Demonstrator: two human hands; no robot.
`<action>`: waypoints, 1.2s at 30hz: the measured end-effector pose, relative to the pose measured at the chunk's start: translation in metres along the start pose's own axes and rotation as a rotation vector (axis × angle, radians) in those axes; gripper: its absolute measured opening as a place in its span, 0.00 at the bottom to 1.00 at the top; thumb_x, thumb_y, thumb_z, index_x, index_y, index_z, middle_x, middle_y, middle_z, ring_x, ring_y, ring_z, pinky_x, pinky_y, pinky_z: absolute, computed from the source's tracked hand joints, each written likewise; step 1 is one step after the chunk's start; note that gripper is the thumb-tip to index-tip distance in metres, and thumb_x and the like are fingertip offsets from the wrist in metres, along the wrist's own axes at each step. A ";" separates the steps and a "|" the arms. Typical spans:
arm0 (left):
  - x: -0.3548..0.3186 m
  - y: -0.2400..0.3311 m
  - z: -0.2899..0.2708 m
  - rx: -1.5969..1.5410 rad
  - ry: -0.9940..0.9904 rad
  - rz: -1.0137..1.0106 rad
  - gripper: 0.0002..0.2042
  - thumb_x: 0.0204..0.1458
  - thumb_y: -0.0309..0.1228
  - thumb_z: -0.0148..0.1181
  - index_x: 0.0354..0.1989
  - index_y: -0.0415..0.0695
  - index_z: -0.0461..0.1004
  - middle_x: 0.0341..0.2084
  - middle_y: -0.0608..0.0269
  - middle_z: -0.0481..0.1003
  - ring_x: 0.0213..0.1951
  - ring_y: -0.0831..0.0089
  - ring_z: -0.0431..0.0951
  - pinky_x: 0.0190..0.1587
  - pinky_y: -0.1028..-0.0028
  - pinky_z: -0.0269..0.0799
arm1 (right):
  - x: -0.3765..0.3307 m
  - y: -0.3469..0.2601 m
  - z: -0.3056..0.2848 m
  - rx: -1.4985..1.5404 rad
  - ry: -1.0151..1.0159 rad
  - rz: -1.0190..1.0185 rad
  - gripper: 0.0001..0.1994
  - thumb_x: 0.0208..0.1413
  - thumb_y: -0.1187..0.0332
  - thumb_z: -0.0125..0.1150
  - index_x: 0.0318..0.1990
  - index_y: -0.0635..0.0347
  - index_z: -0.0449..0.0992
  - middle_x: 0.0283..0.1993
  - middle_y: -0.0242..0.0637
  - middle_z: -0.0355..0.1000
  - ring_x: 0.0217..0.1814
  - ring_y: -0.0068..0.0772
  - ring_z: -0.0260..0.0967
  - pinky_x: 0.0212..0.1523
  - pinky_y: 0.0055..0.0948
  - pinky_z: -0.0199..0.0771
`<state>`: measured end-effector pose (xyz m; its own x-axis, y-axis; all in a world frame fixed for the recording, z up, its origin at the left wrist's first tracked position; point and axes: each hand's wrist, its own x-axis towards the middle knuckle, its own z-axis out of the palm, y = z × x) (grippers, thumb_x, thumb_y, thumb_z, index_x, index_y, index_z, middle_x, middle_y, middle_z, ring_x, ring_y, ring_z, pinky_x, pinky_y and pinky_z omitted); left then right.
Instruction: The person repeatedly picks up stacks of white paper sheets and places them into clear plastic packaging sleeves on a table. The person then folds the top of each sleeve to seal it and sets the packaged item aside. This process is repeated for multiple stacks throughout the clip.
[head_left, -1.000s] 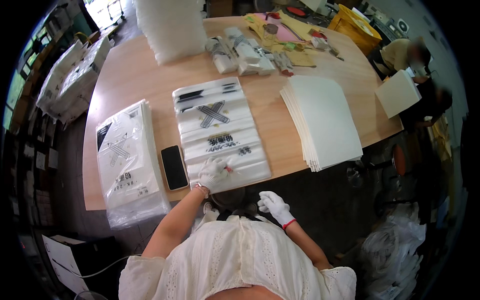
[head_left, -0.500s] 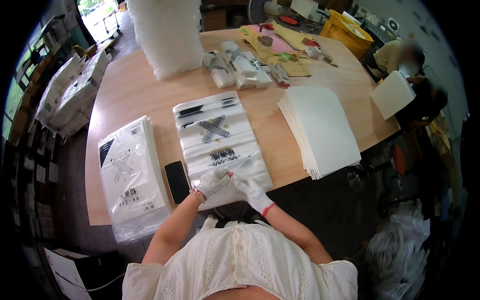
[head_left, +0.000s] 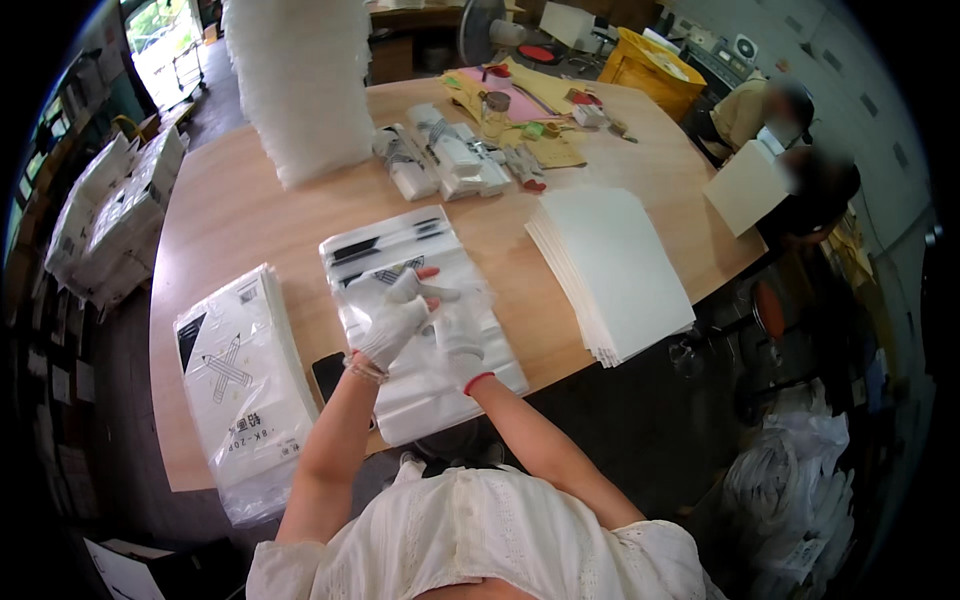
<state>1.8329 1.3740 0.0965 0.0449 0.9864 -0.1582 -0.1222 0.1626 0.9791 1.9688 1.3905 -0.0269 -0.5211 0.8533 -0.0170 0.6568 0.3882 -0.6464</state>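
A stack of clear printed plastic bags (head_left: 395,240) lies in front of me on the table. Both my hands wear white gloves with bare fingertips showing, and they are close together over the middle of the stack. My left hand (head_left: 392,325) grips film of the top bag, its thumb and forefinger pointing away to the right. Beside it, my right hand (head_left: 456,335) also has hold of the thin film, which bunches around both hands. Where exactly the fingers pinch is blurred. A black phone (head_left: 328,376) lies partly behind my left forearm.
Filled drawing-paper packs (head_left: 235,375) are stacked at left, white paper sheets (head_left: 615,270) at right. Rolled bag bundles (head_left: 450,150), a glass jar (head_left: 495,110) and a tall white foam-like stack (head_left: 300,90) stand farther back. Two people (head_left: 815,195) work at the right.
Both hands have moved away from me, from the bag's near edge to the middle of the stack, raising the film. The view has shifted, so the table sits lower and farther left.
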 end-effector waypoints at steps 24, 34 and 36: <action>-0.038 -0.080 0.181 -0.134 -0.321 0.068 0.13 0.55 0.33 0.52 0.47 0.41 0.68 0.33 0.63 0.74 0.39 0.66 0.75 0.43 0.68 0.71 | -0.128 0.144 -0.270 -0.175 0.422 -0.134 0.06 0.51 0.65 0.57 0.34 0.50 0.78 0.34 0.40 0.75 0.28 0.42 0.72 0.30 0.35 0.71; -0.067 -0.058 0.133 0.169 -0.382 -0.216 0.26 0.46 0.24 0.52 0.58 0.42 0.59 0.43 0.60 0.71 0.43 0.72 0.71 0.47 0.74 0.67 | -0.240 0.147 -0.182 1.101 0.451 0.348 0.24 0.58 0.54 0.51 0.51 0.67 0.69 0.45 0.40 0.71 0.48 0.33 0.69 0.46 0.36 0.72; -0.082 -0.071 0.138 0.271 -0.335 0.172 0.33 0.41 0.31 0.57 0.58 0.37 0.57 0.52 0.51 0.64 0.54 0.62 0.64 0.56 0.66 0.60 | -0.223 0.105 -0.145 1.549 0.489 0.338 0.25 0.58 0.55 0.52 0.55 0.65 0.64 0.50 0.42 0.68 0.51 0.34 0.67 0.50 0.34 0.69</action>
<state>1.9745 1.2778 0.0572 0.3704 0.9287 0.0153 0.1059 -0.0586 0.9926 2.2327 1.2911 0.0198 -0.0714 0.9592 -0.2736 -0.5888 -0.2619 -0.7647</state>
